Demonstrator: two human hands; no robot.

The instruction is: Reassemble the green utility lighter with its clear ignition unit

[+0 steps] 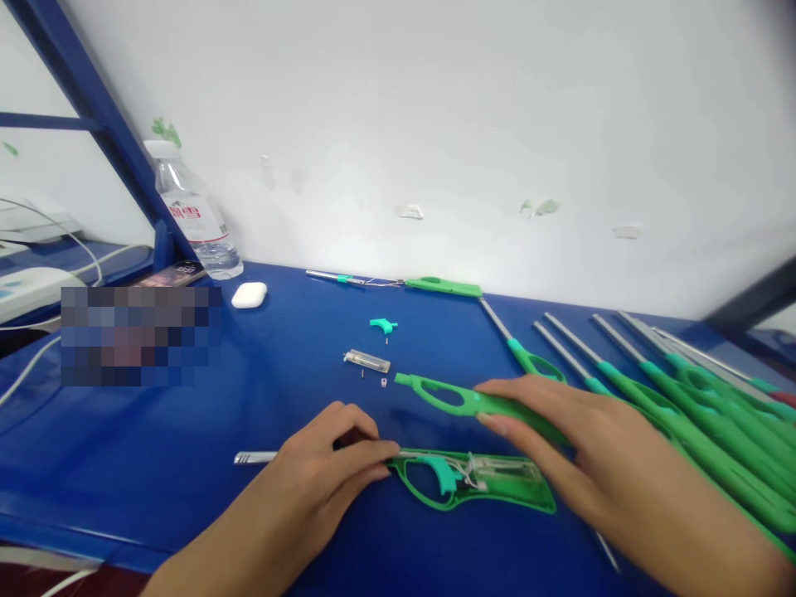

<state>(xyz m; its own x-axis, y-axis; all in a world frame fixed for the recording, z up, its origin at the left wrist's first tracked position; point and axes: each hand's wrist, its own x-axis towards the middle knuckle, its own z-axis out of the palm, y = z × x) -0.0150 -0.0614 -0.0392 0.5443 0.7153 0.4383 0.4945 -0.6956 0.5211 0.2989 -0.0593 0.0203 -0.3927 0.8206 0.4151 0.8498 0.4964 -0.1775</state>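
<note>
1. Nearest the camera is the person's right hand (578,448), its forearm filling the lower right. Thumb and fingers close narrowly around a green half-shell (471,401), whose looped front sticks out to the left of the fingertips; the rear is partly hidden beneath the hand.
2. The left hand (332,460) has thumb and index finger pinched together on the front of an uncovered green body (507,491). A metal tube (256,458) emerges to the left of these fingers, while the body stretches away to their right.
3. The key relation: the body lies on the near side of the right fingertips, its long axis running left to right, dipping slightly toward the person at its wide end. The half-shell's axis slants more steeply but roughly alongside, both fronts facing left. The two look apart; the height between them I cannot tell. The left hand is nearer the body, touching it.
4. Right of the left fingertips, inside the body, sit a teal trigger (444,474), pale wires and a clear tank (507,468).
5. Beyond the left fingers lie a loose clear tank (368,361) and a loose teal piece (384,325).
6. Right of the right fingers, green lighters (702,419) lie side by side.
</note>
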